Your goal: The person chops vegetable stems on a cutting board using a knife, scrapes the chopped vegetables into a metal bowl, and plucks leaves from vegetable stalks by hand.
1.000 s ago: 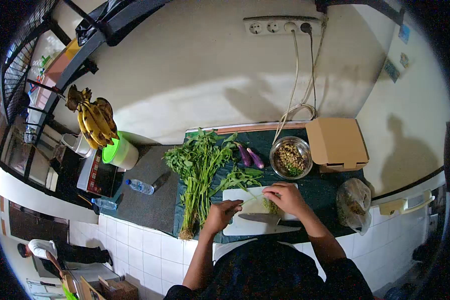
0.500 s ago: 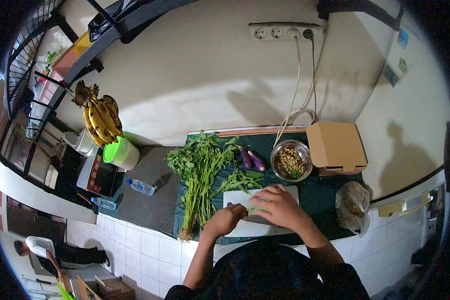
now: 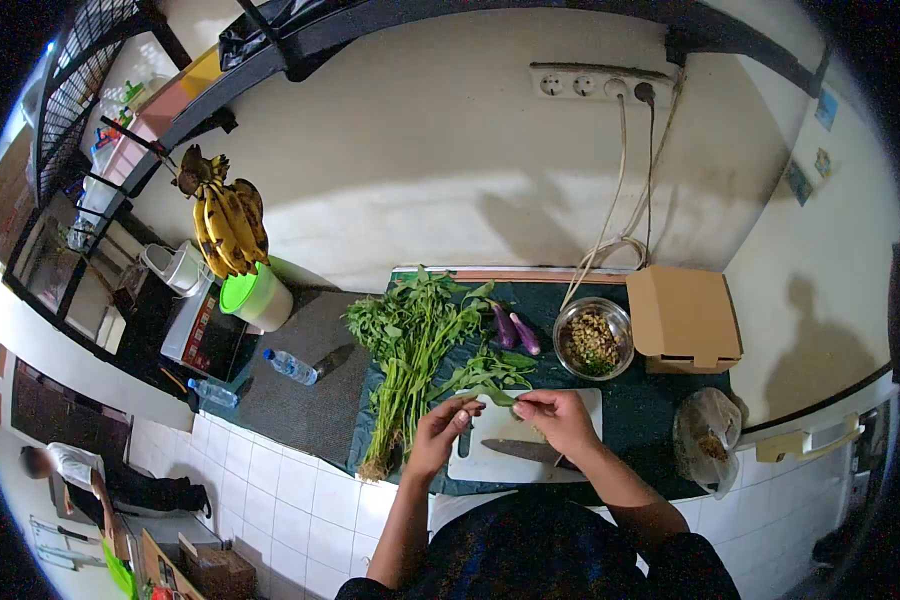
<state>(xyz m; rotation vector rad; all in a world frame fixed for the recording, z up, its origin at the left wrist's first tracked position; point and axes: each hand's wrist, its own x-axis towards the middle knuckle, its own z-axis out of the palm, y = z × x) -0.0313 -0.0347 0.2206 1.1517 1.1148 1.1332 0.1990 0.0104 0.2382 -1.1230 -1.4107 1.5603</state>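
Observation:
Over the white cutting board [image 3: 575, 470], my left hand [image 3: 442, 436] and my right hand [image 3: 558, 418] face each other with fingertips pinched. A green leaf [image 3: 495, 394] is stretched between them, gripped at both ends. Below my right hand, a knife [image 3: 515, 449] lies flat on the board, its handle end partly hidden by the hand. To the left lies a big bunch of leafy greens [image 3: 405, 370], roots toward me. A smaller heap of picked leaves [image 3: 485, 370] rests just behind the board.
Two purple eggplants [image 3: 515, 330] lie behind the leaves. A metal bowl [image 3: 625, 335] of chopped food, a cardboard box [image 3: 685, 315] and a plastic bag [image 3: 708, 440] stand right. Water bottles [image 3: 290, 366] and hanging bananas [image 3: 228, 225] are left. Another person [image 3: 80, 470] stands far left.
My hands have moved apart from above the board's middle, and the leaf now spans between them. The knife is now exposed on the board. The whole view has shifted slightly.

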